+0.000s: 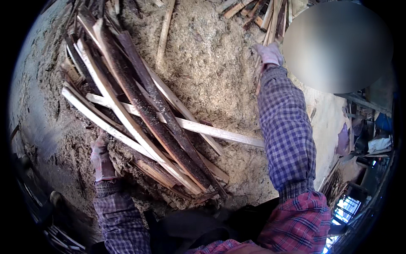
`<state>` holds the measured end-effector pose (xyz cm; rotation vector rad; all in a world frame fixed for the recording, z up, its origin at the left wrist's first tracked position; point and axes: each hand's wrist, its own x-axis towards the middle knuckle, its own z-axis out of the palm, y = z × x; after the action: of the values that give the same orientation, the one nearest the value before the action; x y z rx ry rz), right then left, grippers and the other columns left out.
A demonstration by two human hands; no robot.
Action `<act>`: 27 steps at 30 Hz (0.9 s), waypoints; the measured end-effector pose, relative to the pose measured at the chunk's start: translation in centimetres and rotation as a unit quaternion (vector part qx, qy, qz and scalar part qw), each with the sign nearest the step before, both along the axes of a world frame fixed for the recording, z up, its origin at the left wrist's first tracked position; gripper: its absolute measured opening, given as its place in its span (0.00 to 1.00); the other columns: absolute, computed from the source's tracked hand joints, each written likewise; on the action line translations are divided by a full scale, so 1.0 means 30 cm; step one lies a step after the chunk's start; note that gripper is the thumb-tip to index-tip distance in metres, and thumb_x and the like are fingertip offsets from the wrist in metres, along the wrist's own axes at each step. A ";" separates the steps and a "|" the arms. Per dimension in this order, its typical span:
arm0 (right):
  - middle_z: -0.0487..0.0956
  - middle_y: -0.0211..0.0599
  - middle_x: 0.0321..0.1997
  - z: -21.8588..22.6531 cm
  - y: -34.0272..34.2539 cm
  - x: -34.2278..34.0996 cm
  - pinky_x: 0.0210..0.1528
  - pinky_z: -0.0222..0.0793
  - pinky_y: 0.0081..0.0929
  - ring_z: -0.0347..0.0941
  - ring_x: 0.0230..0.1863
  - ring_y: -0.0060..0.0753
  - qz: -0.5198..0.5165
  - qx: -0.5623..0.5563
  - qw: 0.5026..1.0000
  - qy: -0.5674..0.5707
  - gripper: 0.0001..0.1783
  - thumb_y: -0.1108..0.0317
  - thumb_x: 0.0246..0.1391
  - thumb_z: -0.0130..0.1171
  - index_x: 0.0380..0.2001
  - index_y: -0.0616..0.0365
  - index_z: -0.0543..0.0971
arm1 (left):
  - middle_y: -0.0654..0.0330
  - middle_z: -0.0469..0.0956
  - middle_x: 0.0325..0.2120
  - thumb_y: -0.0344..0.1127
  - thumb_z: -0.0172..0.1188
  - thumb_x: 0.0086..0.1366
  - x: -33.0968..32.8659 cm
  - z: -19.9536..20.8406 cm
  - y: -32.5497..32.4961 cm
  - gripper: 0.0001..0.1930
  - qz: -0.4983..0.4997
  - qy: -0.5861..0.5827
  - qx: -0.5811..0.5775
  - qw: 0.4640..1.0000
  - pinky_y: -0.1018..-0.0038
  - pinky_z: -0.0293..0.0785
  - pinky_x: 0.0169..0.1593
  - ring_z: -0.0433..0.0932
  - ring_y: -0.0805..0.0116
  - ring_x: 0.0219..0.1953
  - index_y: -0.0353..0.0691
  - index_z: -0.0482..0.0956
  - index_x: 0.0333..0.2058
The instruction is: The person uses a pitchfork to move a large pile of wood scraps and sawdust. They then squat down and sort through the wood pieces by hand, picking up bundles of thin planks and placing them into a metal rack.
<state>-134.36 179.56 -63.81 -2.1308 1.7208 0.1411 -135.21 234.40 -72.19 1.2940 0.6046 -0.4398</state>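
A loose pile of long wood strips [131,97], some pale and some with dark bark, lies on the sawdust at the left and centre. My left hand [100,154], in a dirty work glove, is low beside the pile's left edge; its fingers blend into the debris and I cannot make out their pose. Far forward on the right, my right hand [270,54], also gloved, closes around a thin wood strip [257,84] that runs out on both sides of it. A pale strip [220,132] lies across the pile, its right end reaching my right sleeve.
Sawdust [203,67] covers the ground. More wood strips [275,17] lie at the far right, and a single strip [165,34] lies at the far middle. A blurred oval hides the upper right. Cluttered items [376,144] stand along the right edge.
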 end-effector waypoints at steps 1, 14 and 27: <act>0.63 0.54 0.56 0.011 -0.009 -0.009 0.52 0.64 0.35 0.67 0.52 0.47 0.017 0.031 0.999 0.016 0.47 0.50 0.40 0.60 0.58 0.65 0.53 | 0.61 0.74 0.36 0.45 0.46 0.63 0.009 0.021 -0.010 0.19 -0.040 -0.005 0.038 0.998 0.78 0.66 0.43 0.70 0.72 0.35 0.37 0.73 0.44; 0.55 0.55 0.60 0.025 0.372 -0.655 0.55 0.60 0.40 0.56 0.59 0.47 0.048 0.234 0.909 -0.342 0.49 0.60 0.41 0.63 0.62 0.54 0.45 | 0.57 0.74 0.41 0.34 0.49 0.61 0.026 0.089 -0.133 0.17 -0.054 -0.133 -0.131 0.981 0.80 0.67 0.48 0.74 0.69 0.41 0.28 0.71 0.45; 0.58 0.47 0.60 0.127 0.836 -0.164 0.51 0.62 0.52 0.60 0.57 0.45 0.381 0.118 0.913 0.088 0.45 0.43 0.51 0.47 0.63 0.50 0.40 | 0.58 0.73 0.43 0.46 0.54 0.59 -0.006 0.167 -0.132 0.26 -0.103 -0.078 -0.076 0.989 0.75 0.67 0.48 0.71 0.69 0.45 0.32 0.67 0.50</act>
<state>-139.27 204.64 -60.01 -2.5238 0.7913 0.7309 -135.39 230.45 -67.19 1.2355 0.3012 -0.5381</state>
